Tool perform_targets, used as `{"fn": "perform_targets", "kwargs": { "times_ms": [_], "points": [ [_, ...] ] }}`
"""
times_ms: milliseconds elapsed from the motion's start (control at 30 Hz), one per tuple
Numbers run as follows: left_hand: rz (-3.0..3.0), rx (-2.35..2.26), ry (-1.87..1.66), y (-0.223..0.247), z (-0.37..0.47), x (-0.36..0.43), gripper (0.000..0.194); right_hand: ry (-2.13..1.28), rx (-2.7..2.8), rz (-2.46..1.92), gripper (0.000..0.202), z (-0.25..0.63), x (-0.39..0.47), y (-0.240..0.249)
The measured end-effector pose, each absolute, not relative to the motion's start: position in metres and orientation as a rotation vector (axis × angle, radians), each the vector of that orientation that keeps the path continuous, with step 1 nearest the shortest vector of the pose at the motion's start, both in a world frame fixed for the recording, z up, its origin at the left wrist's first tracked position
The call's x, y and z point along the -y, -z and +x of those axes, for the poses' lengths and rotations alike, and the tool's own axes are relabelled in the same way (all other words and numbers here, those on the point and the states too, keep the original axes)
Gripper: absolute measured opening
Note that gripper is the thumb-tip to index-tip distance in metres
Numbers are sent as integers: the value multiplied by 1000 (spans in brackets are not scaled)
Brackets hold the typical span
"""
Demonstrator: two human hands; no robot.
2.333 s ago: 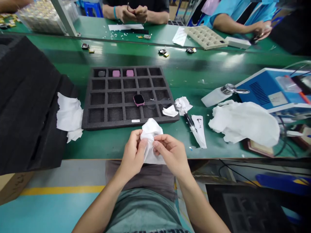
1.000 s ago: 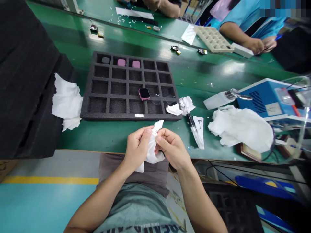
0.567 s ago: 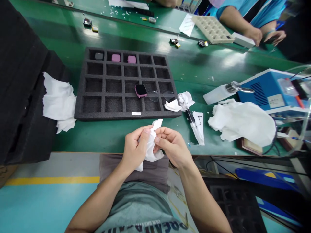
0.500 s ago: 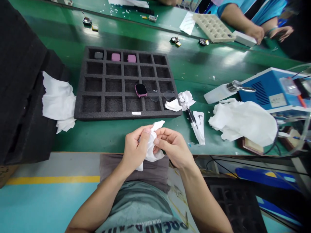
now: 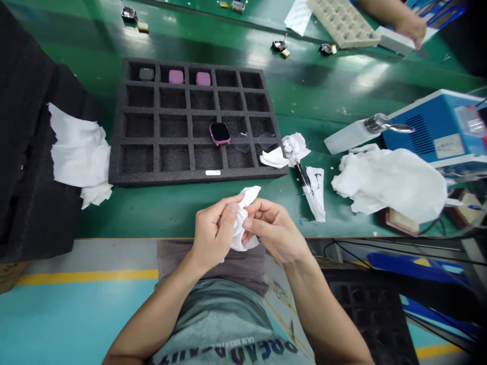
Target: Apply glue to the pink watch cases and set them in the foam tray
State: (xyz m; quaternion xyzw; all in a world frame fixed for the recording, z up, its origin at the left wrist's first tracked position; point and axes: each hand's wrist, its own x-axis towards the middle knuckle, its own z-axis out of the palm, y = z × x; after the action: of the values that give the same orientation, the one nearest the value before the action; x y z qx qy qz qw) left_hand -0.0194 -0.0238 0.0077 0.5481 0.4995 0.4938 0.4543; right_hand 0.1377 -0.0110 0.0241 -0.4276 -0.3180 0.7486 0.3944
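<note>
Both hands grip one crumpled white cloth [image 5: 240, 229] just over the front edge of the green bench. My left hand [image 5: 213, 229] pinches it between thumb and fingers. Curled fingers of my right hand [image 5: 274, 229] hold the cloth's other side; whether anything is wrapped inside is hidden. Beyond the hands lies a black foam tray [image 5: 160, 177]. A pink-framed smartwatch body [image 5: 219, 134] rests on its dividers, screen up, beside thin clear films [image 5: 242, 142]. Two pink watch cases [image 5: 176, 77] and a dark one [image 5: 146, 74] sit in the tray's back row.
Right of the tray are a scrap of white cloth [image 5: 274, 158], a black pen-like tool [image 5: 303, 177], a pump bottle [image 5: 352, 136], a larger white cloth [image 5: 391, 177] and a blue machine [image 5: 426, 126]. Black foam blocks [image 5: 30, 152] stand left. Another person's hand [image 5: 413, 29] is far right.
The camera view has shifted slightly, so the bench things appear a little higher. Both hands keep hold of the cloth, whose lower end is gathered up more. The other person's hand has moved.
</note>
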Motion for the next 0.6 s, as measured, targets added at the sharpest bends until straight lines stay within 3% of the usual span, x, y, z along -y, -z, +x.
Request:
{"fn": "perform_targets", "kwargs": {
  "times_ms": [600],
  "points": [
    [1344, -1003, -1233, -8, -26, 24, 36, -1991, 662, -1044, 30, 141, 13, -20]
  ]
}}
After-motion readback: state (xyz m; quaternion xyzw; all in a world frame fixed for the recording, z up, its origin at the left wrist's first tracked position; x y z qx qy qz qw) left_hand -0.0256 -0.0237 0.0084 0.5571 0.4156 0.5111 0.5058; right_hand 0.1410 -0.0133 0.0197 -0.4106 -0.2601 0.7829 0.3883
